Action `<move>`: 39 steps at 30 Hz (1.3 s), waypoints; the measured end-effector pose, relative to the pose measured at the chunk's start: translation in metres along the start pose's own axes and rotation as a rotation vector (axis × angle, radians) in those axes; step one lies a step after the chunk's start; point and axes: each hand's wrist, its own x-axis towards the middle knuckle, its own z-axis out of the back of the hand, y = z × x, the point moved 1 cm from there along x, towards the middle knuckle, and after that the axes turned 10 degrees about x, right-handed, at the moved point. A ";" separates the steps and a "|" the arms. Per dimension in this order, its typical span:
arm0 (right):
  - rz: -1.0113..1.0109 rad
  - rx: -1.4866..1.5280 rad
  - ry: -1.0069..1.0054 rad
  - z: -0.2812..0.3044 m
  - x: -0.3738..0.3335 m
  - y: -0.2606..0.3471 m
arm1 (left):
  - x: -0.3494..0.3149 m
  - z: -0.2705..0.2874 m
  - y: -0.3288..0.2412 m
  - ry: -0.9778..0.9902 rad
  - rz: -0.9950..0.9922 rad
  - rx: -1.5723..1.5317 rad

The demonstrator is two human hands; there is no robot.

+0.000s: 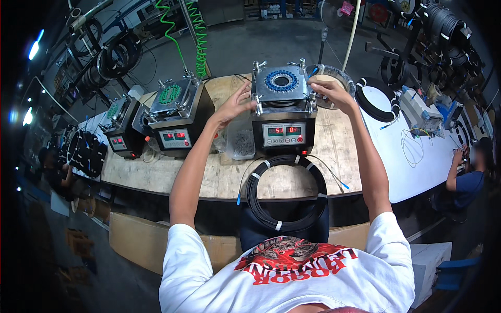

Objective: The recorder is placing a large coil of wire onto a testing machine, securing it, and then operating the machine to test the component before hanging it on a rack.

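A black polishing machine (283,130) stands before me, its front panel showing lit red and green digits. On top sits a square metal fixture plate (262,90) with a ring of blue connectors (270,80) around a dark centre. Upright clamps stand at the plate's corners. My left hand (235,107) is at the plate's left side, fingers stretched and apart, thumb close to the near left clamp. At the right side, my right hand (334,94) has its fingers extended towards the clamps there; whether the fingertips touch one is unclear. I see nothing held in either hand.
A black cable coil (252,195) with blue-tipped ends overhangs the table's front edge. Left are a clear tub of small grey parts (241,144) and two similar machines with green connectors (169,95). More coils (377,100) lie right. Other people sit at both sides.
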 end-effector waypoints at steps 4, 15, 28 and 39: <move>0.073 -0.154 0.109 -0.008 -0.020 -0.003 | 0.001 -0.014 -0.008 -0.119 -0.167 0.247; 0.293 -0.465 -0.139 -0.042 0.010 0.016 | 0.053 -0.021 -0.049 -0.212 -0.438 0.668; -0.007 -0.729 -0.297 -0.031 0.131 -0.006 | 0.138 -0.009 -0.044 -0.126 0.048 0.988; 0.236 -0.477 -0.057 0.020 0.114 -0.026 | 0.133 -0.018 -0.039 -0.080 -0.137 0.784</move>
